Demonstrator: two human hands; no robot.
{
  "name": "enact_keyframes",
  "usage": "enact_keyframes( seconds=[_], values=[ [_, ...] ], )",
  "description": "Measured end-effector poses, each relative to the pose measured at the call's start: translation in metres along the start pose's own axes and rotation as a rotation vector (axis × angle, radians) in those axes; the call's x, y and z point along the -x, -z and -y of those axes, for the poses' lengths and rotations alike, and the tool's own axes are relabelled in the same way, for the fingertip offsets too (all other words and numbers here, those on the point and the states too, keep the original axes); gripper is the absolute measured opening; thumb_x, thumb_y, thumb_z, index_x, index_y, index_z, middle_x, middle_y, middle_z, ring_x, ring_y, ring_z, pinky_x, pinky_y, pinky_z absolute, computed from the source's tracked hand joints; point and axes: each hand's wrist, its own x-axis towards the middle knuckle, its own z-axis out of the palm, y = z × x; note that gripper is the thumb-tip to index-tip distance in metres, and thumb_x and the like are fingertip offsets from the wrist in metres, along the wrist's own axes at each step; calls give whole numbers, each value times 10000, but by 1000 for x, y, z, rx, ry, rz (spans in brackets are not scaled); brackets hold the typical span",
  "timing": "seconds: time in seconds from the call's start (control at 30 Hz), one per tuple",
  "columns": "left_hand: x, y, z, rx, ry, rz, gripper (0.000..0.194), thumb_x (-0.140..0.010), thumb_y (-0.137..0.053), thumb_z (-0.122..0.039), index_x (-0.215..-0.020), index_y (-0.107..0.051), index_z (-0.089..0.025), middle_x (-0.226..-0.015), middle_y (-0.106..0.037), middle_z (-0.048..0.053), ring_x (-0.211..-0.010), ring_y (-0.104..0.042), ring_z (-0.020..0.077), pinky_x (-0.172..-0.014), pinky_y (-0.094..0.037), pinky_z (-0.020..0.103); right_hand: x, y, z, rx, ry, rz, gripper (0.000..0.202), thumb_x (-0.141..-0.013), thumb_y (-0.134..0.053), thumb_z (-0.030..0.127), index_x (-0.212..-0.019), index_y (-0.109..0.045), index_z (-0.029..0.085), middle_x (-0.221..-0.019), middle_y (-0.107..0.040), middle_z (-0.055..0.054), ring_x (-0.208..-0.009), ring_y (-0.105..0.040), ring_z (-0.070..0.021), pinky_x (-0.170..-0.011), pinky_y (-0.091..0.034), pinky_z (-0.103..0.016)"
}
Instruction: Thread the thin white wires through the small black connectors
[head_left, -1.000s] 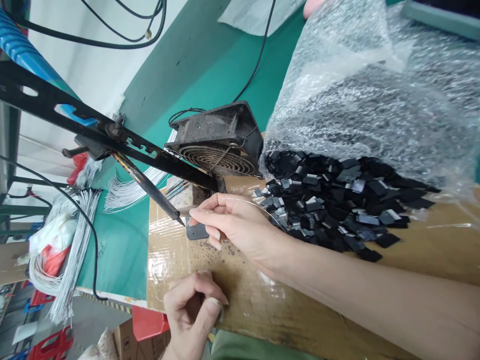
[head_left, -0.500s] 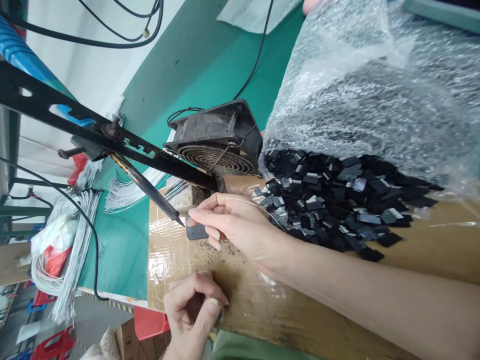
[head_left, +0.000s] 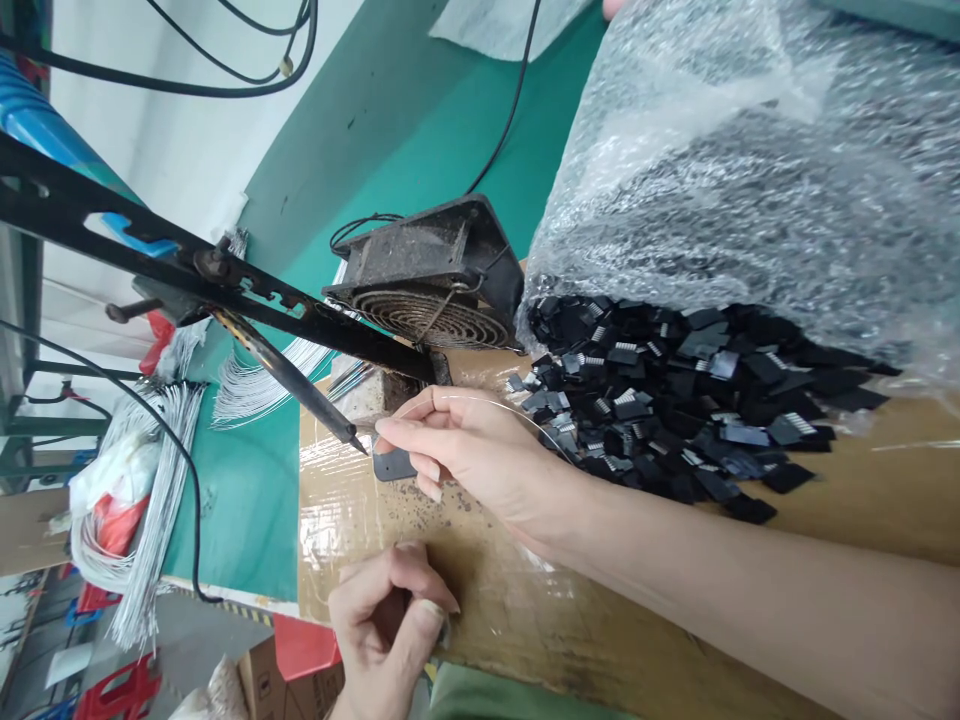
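Note:
My right hand (head_left: 480, 445) pinches a thin pale wire (head_left: 525, 415), which curves back over the hand towards the black pieces. Its fingertips are beside the pointed tip of a soldering iron (head_left: 322, 405) clamped to a black slotted bar (head_left: 262, 290). Partly under these fingers lies a flat dark piece (head_left: 393, 463) on the brown board (head_left: 570, 610). My left hand (head_left: 390, 620) is curled near the board's front edge, thumb against fingers; whatever it may hold is hidden. To the right of my right hand spreads a pile of small black pieces with metal contacts (head_left: 645, 400).
A dusty fan (head_left: 439, 270) stands behind the iron's tip. Clear bubble wrap (head_left: 735, 190) covers the back right. Bundles of white wires (head_left: 161, 500) lie on the green mat (head_left: 240, 520) at the left. A black cable (head_left: 517, 110) crosses the mat behind the fan.
The camera view has shifted slightly. Both hands keep practically the same pose and place, and the wire stays pinched in my right hand.

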Motion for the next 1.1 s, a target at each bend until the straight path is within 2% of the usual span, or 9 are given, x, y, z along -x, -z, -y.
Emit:
enact_keyframes(
  seconds=[0.13,0.3,0.7,0.87,1.1],
  values=[
    [-1,0,-1,-6,9,5,276,-981,-618,-339,-761,-670,-182,-574,-583,1,-535,-491,121,-521,-370,236,0,0,0,11,0,1,265,-875,-721,76,-669,-580,163,-510,-589,63,-386,-420,-43,-399,-360,-177],
    [-2,0,-1,-21,-3,-3,295,-981,-619,-342,-744,-669,-174,-561,-583,7,-524,-498,125,-519,-375,245,-1,-1,1,31,-18,-18,253,-884,-718,71,-687,-583,154,-628,-688,20,-379,-420,-32,-401,-367,-187],
    [-1,0,-2,-15,2,-4,315,-978,-627,-368,-738,-680,-171,-543,-567,13,-522,-487,128,-516,-373,249,0,-1,2,30,-33,-21,278,-887,-724,63,-673,-574,155,-567,-630,51,-374,-417,-33,-404,-353,-186],
    [-1,0,-1,4,14,1,291,-974,-627,-355,-750,-678,-176,-555,-568,5,-524,-488,125,-516,-366,245,0,-2,3,63,-31,-25,266,-884,-742,81,-684,-585,158,-475,-537,77,-385,-423,-48,-404,-350,-178],
    [-2,0,-2,-15,2,0,297,-975,-620,-347,-741,-680,-174,-540,-566,8,-510,-489,127,-500,-361,241,0,-1,2,62,-26,-19,265,-891,-733,83,-684,-585,157,-532,-583,59,-382,-426,-38,-400,-352,-178]
  ],
)
